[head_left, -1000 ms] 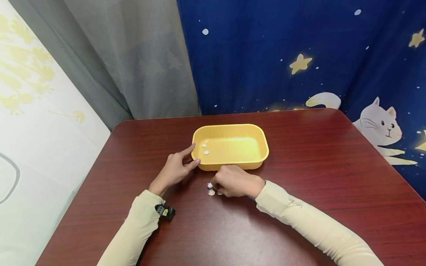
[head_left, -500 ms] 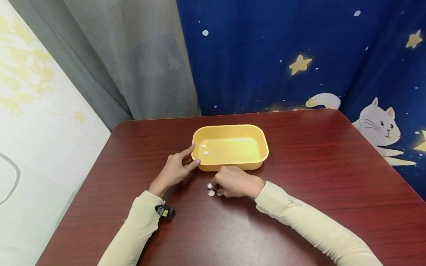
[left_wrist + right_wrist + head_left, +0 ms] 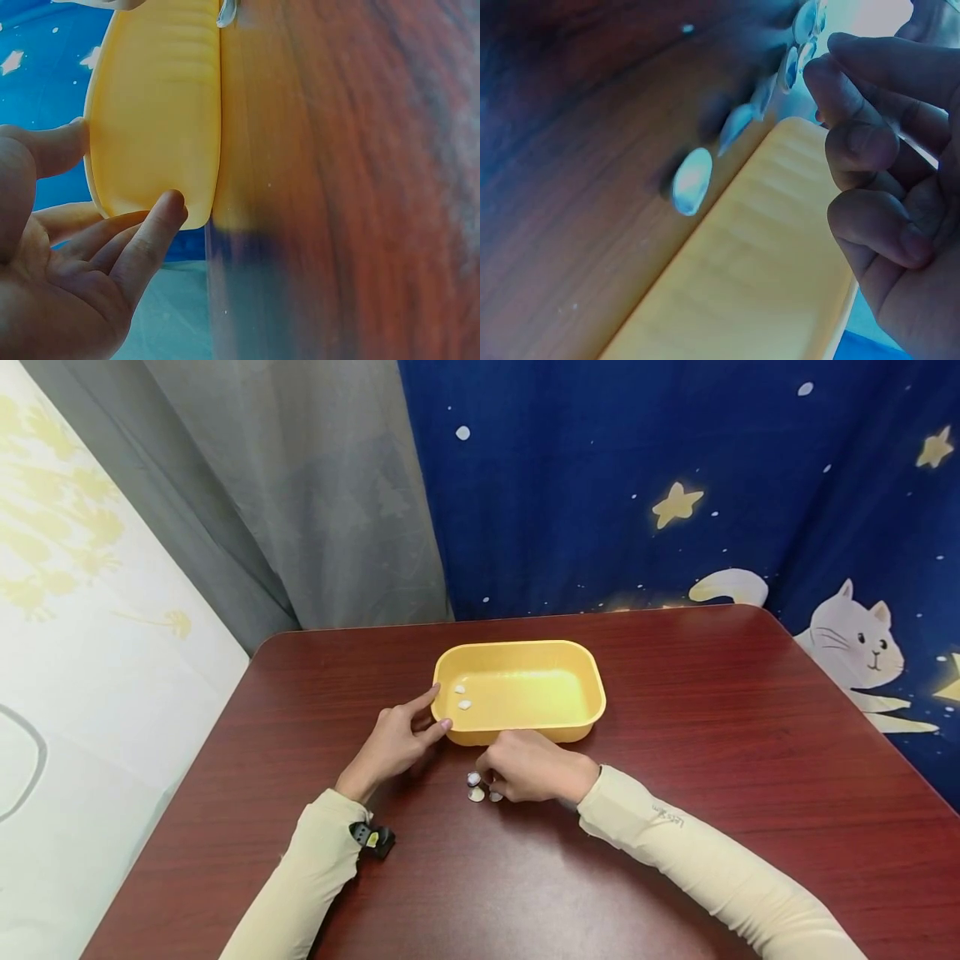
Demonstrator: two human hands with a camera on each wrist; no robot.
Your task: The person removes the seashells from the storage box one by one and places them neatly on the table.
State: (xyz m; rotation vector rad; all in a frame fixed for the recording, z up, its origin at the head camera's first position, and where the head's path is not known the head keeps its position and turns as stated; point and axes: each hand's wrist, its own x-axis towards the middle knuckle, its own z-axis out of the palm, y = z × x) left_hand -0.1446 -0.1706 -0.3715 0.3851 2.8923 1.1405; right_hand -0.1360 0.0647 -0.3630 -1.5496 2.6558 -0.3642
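A yellow plastic basin (image 3: 540,735) stands near the table's far side. My left hand (image 3: 393,743) grips its left end, with thumb and fingers at the rim and end wall. Two small white shells (image 3: 465,704) lie inside, at the left. In front of the basin, my right hand (image 3: 536,768) is low over the table with bent fingers. Its thumb and index finger pinch at a shell (image 3: 807,54) in a small group, though the contact is partly hidden. In the right wrist view, several pearly shells (image 3: 692,181) lie in a row beside the basin.
The dark red-brown wooden table (image 3: 712,710) runs under everything. Behind it hang a grey curtain (image 3: 345,510) and a blue star-patterned curtain (image 3: 555,485). A pale panel with yellow prints (image 3: 97,635) stands on the left.
My right hand shifts very slightly up and right over the shells, uncovering more of one shell by the thumb. The left hand and the basin stay in place.
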